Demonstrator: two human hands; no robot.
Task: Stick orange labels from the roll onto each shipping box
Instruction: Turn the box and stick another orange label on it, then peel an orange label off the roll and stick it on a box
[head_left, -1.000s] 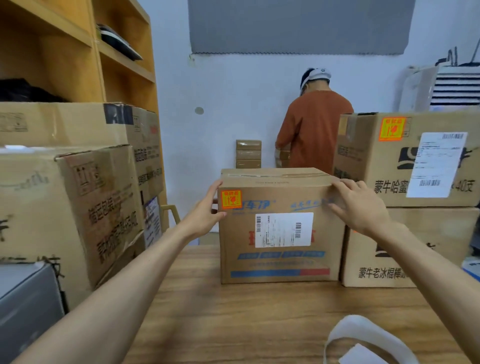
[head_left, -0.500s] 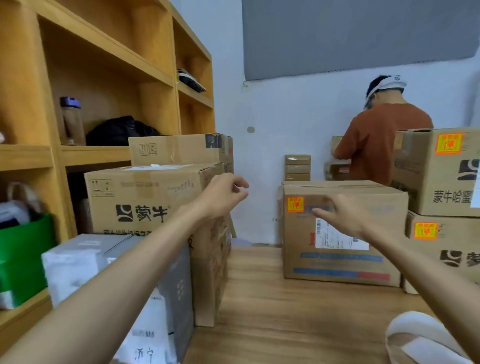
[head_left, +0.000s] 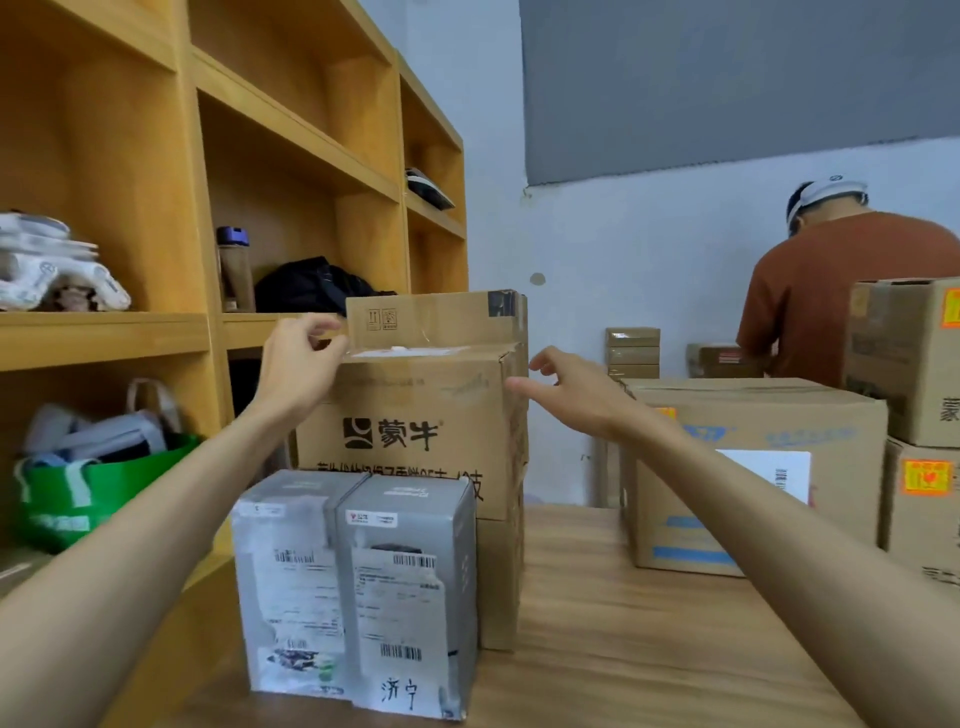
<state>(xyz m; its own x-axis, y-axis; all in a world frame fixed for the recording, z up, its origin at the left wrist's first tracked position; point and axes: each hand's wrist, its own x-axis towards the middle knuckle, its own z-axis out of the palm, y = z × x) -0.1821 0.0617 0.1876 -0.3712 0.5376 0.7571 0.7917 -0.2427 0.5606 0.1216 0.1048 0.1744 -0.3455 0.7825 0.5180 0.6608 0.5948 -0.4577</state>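
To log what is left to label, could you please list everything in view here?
logo box: one, brown, left of centre, stacked on another box, no orange label showing
rear box: one, brown, behind it
grey parcels: two, grey, front left of the table
white-label box: one, brown, right of centre
edge boxes: two, brown, stacked far right, orange labels on
small boxes: three, brown, stacked by the back wall
table: one, wood
shelf unit: one, wood, left
green bag: one, low shelf
bottle: one, brownish, middle shelf
other person: one, rust shirt, back right
left hand: at the logo box's top left corner
right hand: fingers spread, by its right edge
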